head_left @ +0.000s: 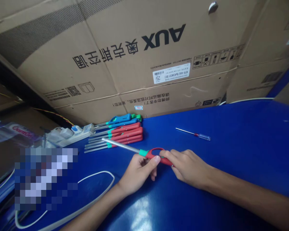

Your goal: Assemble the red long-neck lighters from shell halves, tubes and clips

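Observation:
A red lighter [167, 160] with a green collar and a long metal tube is held between both hands near the middle of the view, its tube pointing up and left. My left hand [140, 170] grips it from below, the thumb on the red body just behind the collar. Wrapped round the rear of the handle is my right hand [189, 165], its fingertips by the trigger opening. Behind the tube lies a stack of similar lighters [130, 133], red ones in front and blue ones behind, with green bits at the back end.
On the blue table [243, 150], a screwdriver [203, 137] with a clear handle lies to the right. A power strip [74, 136] with plugs stands at the left, above a looped white cable [110, 179]. A large cardboard box [125, 80] lines the back.

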### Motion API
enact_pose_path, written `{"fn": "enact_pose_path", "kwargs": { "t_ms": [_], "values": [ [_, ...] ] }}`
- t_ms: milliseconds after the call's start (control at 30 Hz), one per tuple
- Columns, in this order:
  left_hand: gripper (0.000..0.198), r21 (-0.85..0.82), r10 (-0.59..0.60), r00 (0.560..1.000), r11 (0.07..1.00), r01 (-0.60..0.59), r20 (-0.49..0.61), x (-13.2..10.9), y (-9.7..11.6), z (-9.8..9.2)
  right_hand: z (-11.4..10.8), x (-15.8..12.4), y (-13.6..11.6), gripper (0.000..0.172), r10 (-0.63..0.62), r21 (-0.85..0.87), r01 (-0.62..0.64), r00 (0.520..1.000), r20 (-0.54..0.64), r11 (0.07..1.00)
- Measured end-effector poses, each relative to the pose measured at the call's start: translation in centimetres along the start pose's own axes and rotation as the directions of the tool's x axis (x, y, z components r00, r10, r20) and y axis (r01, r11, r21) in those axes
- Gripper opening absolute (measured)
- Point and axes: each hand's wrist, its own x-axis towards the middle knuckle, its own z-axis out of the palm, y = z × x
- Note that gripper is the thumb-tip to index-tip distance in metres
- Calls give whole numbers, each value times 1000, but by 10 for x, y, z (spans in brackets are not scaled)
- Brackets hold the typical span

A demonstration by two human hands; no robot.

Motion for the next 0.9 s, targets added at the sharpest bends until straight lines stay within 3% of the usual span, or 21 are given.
{"fn": "enact_pose_path", "kwargs": {
  "t_ms": [100,200,333,433,533,600,667,800,900],
  "values": [
    [56,-2,7,1000,1000,-7,-3,1,0,-1,1,0,1,55,-9,2,9,999,-33,1000],
    [54,-14,13,1000,1000,-13,0,0,-1,0,-1,1,1,48,-6,54,5,1000,4,999],
    [45,-94,21,997,995,-27,-69,1,-2,2,-13,1,3,42,15,301,-27,999,43,953],
    [44,-214,35,983,974,-74,-181,2,-1,1,-26,0,5,55,33,586,-112,989,143,802],
    [49,-303,30,979,949,-91,-199,3,0,-1,-32,-2,9,72,-23,783,-217,959,283,582],
    [40,-357,37,981,928,-104,-191,3,1,-3,-31,-1,11,74,-97,877,-239,948,304,417],
    [28,-398,51,974,907,-137,-219,3,2,-4,-30,1,15,70,-95,920,-253,952,292,301],
    [23,-456,47,934,863,-217,-355,5,5,-9,-30,7,25,48,30,945,-247,969,246,214],
    [26,-480,23,920,848,-225,-391,8,6,-14,-33,10,31,42,127,949,-252,965,230,188]
  ]
}}
